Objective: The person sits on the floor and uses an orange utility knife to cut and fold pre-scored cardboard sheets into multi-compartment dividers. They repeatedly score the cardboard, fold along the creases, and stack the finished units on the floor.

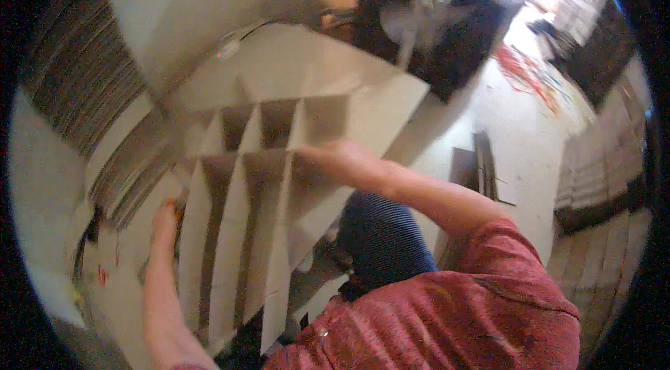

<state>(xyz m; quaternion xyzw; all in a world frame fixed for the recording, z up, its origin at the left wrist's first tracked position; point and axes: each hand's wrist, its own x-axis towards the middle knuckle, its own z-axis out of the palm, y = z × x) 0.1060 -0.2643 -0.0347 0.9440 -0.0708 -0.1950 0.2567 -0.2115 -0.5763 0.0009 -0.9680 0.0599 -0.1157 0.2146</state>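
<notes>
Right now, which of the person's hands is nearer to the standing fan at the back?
Right. The right hand rests on the cardboard divider, below the fan. The left hand holds the divider's far left edge, lower down.

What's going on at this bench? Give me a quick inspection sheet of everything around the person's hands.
Surface: pale worktop, mostly covered, blurred.
Job's things: brown cardboard cell divider grid, slotted strips forming open compartments, tilted, lying against a flat pale cardboard sheet.
Clutter: stacks of flat corrugated cardboard at the left; red scraps on the floor far right.
Grips: left hand touches the grid's left edge; right hand rests on its upper right side; whether either one clamps it is unclear.
Cables: thin dark cable by a small white device above the sheet.
Surroundings: white pedestal fan; more stacked cardboard at the right.
</notes>
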